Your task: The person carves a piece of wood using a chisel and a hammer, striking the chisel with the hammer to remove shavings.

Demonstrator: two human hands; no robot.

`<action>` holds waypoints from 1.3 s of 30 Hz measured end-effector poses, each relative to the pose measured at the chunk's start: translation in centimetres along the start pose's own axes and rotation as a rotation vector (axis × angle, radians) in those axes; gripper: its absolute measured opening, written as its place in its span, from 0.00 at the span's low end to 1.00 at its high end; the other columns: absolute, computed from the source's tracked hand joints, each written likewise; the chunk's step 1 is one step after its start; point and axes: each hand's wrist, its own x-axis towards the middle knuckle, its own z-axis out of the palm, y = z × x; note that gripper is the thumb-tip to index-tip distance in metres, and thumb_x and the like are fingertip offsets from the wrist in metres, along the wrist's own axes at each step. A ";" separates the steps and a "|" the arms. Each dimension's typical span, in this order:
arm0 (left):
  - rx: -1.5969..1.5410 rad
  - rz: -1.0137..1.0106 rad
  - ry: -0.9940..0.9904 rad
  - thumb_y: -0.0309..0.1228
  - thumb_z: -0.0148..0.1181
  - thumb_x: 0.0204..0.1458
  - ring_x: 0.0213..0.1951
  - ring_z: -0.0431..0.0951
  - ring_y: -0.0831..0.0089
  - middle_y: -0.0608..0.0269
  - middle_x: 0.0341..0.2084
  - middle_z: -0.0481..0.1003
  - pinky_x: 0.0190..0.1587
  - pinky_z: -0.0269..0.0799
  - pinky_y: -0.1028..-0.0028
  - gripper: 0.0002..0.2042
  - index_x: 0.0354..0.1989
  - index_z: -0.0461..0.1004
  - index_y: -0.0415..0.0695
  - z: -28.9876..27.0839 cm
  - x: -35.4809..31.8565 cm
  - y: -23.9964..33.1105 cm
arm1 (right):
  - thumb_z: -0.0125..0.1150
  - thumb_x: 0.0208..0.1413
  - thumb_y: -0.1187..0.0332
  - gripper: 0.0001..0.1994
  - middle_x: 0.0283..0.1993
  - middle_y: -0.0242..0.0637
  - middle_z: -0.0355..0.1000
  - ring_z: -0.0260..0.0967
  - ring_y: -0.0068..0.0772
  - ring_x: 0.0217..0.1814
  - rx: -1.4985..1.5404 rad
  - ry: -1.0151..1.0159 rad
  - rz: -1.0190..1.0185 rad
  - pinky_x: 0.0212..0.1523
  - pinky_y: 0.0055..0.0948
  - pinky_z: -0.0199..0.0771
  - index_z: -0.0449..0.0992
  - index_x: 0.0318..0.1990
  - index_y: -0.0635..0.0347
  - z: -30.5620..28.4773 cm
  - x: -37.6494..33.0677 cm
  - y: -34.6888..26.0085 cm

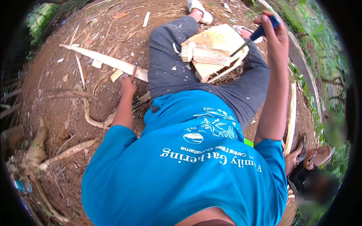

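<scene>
Raised at the upper right, my right hand [277, 35] is closed round a blue-handled tool [265, 29]. Its slim dark shaft slants down to the pale wood; whether it is a chisel or a screwdriver I cannot tell. Between my bent legs lies a thick, roughly cut wood block [215, 37], with a narrower split piece [211, 55] across it near the shaft's tip. Low at my left side, my left hand [128, 86] is closed on a thin brown stick-like thing [134, 71], which crosses a long, pointed pale wood strip [100, 56] on the ground.
Chips and offcuts [117, 75] litter the brown soil. Exposed roots [69, 152] and a bottle [23, 186] are at the left. A long pale slat [291, 113] lies beyond my right arm, near another person's sandalled feet [301, 152]. Greenery and a low edging [307, 71] border the right.
</scene>
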 end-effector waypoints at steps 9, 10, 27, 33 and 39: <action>-0.352 0.278 0.004 0.40 0.55 0.67 0.36 0.80 0.59 0.54 0.31 0.79 0.42 0.74 0.61 0.14 0.45 0.76 0.40 -4.7 3.1 1.8 | 0.61 0.69 0.61 0.13 0.35 0.28 0.75 0.71 0.18 0.36 -0.180 -0.019 0.039 0.36 0.24 0.73 0.77 0.46 0.64 0.1 -0.4 -1.7; -0.411 0.249 0.020 0.40 0.54 0.68 0.32 0.79 0.65 0.58 0.29 0.78 0.39 0.74 0.65 0.15 0.48 0.74 0.40 -6.8 2.8 3.6 | 0.61 0.69 0.62 0.13 0.35 0.29 0.76 0.71 0.18 0.36 -0.189 -0.017 0.036 0.36 0.24 0.73 0.77 0.46 0.65 0.2 -0.4 -1.8; -0.823 1.204 -0.214 0.55 0.78 0.45 0.38 0.72 0.73 0.62 0.37 0.69 0.41 0.72 0.73 0.32 0.54 0.80 0.48 -17.5 -6.9 44.9 | 0.66 0.66 0.57 0.14 0.34 0.26 0.76 0.71 0.16 0.34 0.009 -0.078 0.138 0.34 0.20 0.72 0.78 0.46 0.59 1.4 0.1 -2.6; -0.996 1.329 -0.311 0.46 0.65 0.63 0.40 0.74 0.76 0.63 0.39 0.75 0.43 0.70 0.74 0.18 0.53 0.80 0.47 -16.7 -8.0 46.2 | 0.60 0.66 0.45 0.24 0.40 0.36 0.79 0.76 0.25 0.41 -0.007 -0.207 0.186 0.44 0.29 0.77 0.78 0.51 0.60 0.6 1.2 -0.2; -0.906 1.273 -0.335 0.45 0.61 0.66 0.50 0.70 0.72 0.60 0.48 0.74 0.55 0.67 0.70 0.17 0.55 0.79 0.48 -17.6 -8.9 45.3 | 0.29 0.63 0.23 0.48 0.67 0.44 0.70 0.64 0.39 0.67 0.310 -0.088 0.376 0.71 0.43 0.55 0.72 0.67 0.57 0.2 2.6 0.2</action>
